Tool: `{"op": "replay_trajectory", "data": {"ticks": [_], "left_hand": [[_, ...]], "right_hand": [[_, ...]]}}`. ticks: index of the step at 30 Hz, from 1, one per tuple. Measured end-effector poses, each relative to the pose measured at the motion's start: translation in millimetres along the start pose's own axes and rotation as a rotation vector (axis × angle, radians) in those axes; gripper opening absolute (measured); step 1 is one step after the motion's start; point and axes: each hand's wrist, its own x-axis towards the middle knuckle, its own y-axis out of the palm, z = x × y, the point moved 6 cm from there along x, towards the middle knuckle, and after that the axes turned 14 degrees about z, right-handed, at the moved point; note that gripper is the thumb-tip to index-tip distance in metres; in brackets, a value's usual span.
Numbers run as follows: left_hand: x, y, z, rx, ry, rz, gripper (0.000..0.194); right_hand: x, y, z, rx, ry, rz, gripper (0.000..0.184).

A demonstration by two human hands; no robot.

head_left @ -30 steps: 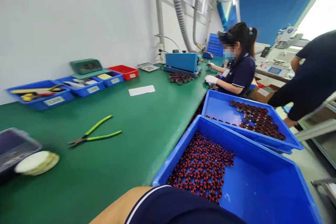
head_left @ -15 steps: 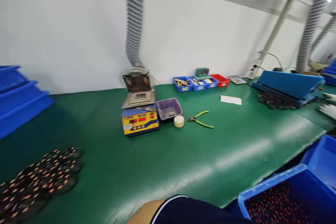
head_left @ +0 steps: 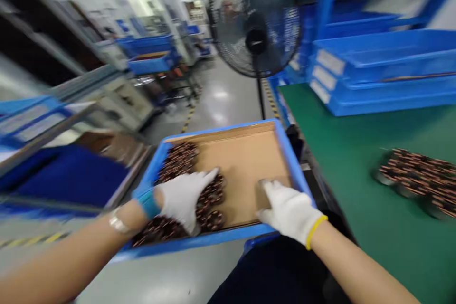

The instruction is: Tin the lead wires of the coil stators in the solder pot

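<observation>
A blue tray (head_left: 288, 161) lined with brown cardboard sits low in front of me, left of the green bench. Several small copper-wound coils (head_left: 180, 156) lie along its left side. My left hand (head_left: 185, 197), in a white glove, lies spread flat on the coils. My right hand (head_left: 287, 206), also in a white glove, rests on the cardboard near the tray's right wall, fingers loosely curled with nothing seen in them. The whole view is smeared by motion.
More coils (head_left: 416, 175) lie in a heap on the green bench (head_left: 356, 152) at right. Stacked blue bins (head_left: 384, 71) stand at the bench's far end. A black floor fan (head_left: 256, 23) stands behind the tray. Racks and blue crates line the aisle at left.
My view has swung left, from the bench with the soldering pot and pliers to the tray beside it. Both gloved hands have come into view and now rest in the tray.
</observation>
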Motion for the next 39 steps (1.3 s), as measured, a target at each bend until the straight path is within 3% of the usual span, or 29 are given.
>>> {"op": "replay_trajectory", "data": {"ticks": [1, 3, 6, 10, 17, 20, 25, 30, 35, 39], "left_hand": [[-9, 11.6, 16, -0.011, -0.03, 0.031, 0.134], [-14, 24.7, 30, 0.009, -0.007, 0.073, 0.148], [-8, 26.5, 33, 0.04, 0.073, 0.044, 0.146], [-5, 26.2, 34, 0.041, 0.145, -0.016, 0.141], [-10, 23.9, 45, -0.061, 0.205, -0.145, 0.135], [-16, 23.4, 49, -0.018, 0.219, -0.144, 0.14], [-21, 24.2, 51, 0.022, 0.183, -0.134, 0.13], [-11, 20.5, 40, -0.038, 0.186, -0.146, 0.124], [-8, 21.4, 38, -0.027, 0.141, -0.109, 0.132], [-5, 24.1, 39, 0.023, 0.127, -0.09, 0.12]], "right_hand": [[17, 0, 6, -0.023, 0.021, 0.031, 0.08], [43, 4, 23, -0.055, 0.018, 0.121, 0.105], [66, 12, 58, -0.062, -0.068, 0.192, 0.122], [83, 17, 85, -0.093, -0.137, 0.177, 0.13], [87, 21, 84, -0.035, -0.231, 0.148, 0.122], [85, 22, 85, -0.06, -0.281, 0.101, 0.111], [88, 28, 100, -0.221, -0.428, 0.051, 0.094], [92, 28, 106, -0.307, -0.325, -0.009, 0.1], [91, 22, 104, -0.342, -0.225, -0.027, 0.104], [90, 21, 102, -0.355, -0.214, -0.003, 0.104]]}}
